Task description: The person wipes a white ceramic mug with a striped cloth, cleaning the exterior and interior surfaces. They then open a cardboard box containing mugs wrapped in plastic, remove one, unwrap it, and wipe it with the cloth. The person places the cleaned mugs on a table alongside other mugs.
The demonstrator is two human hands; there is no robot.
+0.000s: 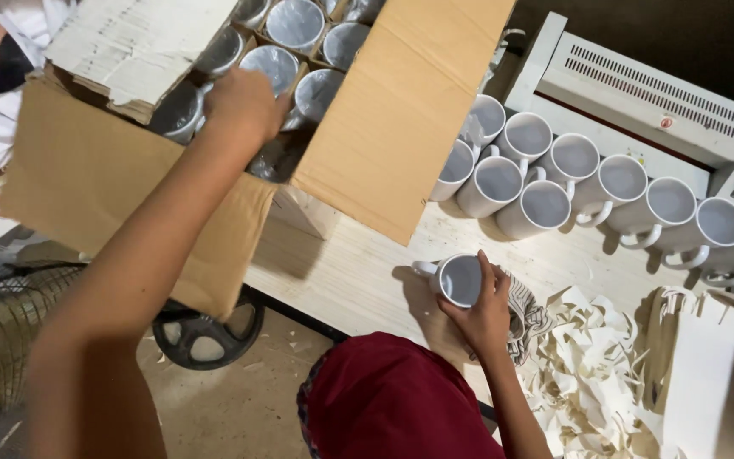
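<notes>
The left hand (244, 102) reaches into a cardboard box (384, 119) of mugs, its grip hidden. The right hand (482, 310) grips a white mug (456, 279) on the wooden counter (350, 272).

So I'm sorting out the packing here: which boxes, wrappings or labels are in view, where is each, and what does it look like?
Cardboard box: upper left, brown, flaps open, white mugs in its cells; the left hand reaches in.
Paper wrappings: lower right on the table, cream, crumpled in a heap.
Round sticker: on the white machine, upper right, small and red.
The right hand holds a white mug by the wrappings.
</notes>
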